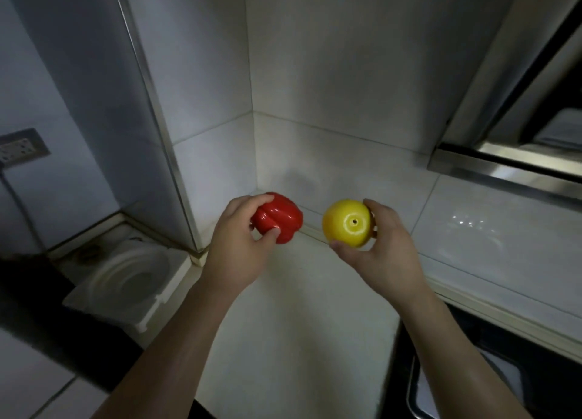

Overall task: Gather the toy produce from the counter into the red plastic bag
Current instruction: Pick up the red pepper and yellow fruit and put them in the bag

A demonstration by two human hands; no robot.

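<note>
My left hand (239, 245) grips a glossy red toy bell pepper (280, 218), held above the white counter (299, 324) near the corner of the tiled walls. My right hand (381, 248) holds a round yellow toy fruit (346, 223) with a small hole at its dimple facing me. The two toys hang side by side, a short gap apart, neither touching the counter. No red plastic bag is in view.
A raised glossy white ledge (488, 239) runs along the right, under a steel-edged range hood (504, 170). A dark sink or tray (472, 384) lies at the lower right. On the left, below the counter, sits a white round basin (126, 280) and a wall socket (22, 149).
</note>
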